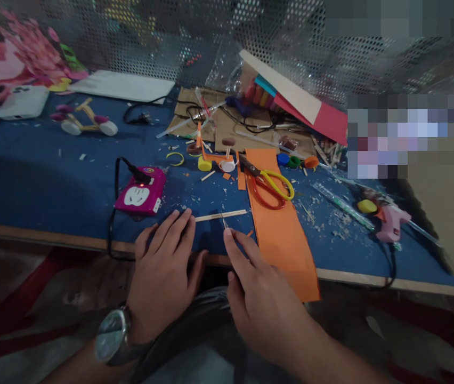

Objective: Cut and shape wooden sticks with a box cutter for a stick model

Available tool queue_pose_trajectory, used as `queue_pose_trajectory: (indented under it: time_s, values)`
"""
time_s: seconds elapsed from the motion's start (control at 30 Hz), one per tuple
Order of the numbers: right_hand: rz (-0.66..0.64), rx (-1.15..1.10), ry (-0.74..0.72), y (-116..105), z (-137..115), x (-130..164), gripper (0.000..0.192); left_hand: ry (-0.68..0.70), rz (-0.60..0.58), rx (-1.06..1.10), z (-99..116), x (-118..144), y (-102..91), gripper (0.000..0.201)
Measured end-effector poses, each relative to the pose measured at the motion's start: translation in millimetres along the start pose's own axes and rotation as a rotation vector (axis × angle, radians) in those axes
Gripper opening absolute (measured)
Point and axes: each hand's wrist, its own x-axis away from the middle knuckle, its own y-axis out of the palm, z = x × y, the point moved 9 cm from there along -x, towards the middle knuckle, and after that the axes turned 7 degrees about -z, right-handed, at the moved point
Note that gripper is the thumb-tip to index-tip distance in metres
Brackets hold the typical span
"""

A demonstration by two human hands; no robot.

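Observation:
My left hand (167, 261) lies flat near the table's front edge, fingers stretched out, pressing on the left end of a pair of thin wooden sticks (235, 214). A thin metal blade (223, 218) is pinched in my right hand (257, 288), and its tip meets the sticks near their middle. Most of the blade is hidden by my fingers. Right of the sticks lies a strip of orange foam sheet (283, 240), with scissors (269, 184) with yellow and red handles resting on it.
A magenta power socket box (141, 192) with a black cable stands left. Behind are a small orange model (215, 157), bottle caps (294, 161) and cardboard (187, 120). A stick-built model vehicle (87, 120) stands back left. At right lies a pink glue gun (390, 221) among scraps.

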Motion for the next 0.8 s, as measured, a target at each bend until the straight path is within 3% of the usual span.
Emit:
queue_pose_trajectory:
  time_s: [0.4,0.57,0.8]
  values:
    - [-0.011,0.007,0.004,0,0,0,0.072,-0.014,0.028,0.028,-4,1,-3.2,0.064]
    - [0.008,0.010,-0.007,-1,-1,1,0.071,0.093,0.039,0.041,13,-1,-7.0,0.064]
    - [-0.032,0.013,0.027,-1,0,-1,0.071,0.165,-0.049,0.002,28,-9,5.7,0.065]
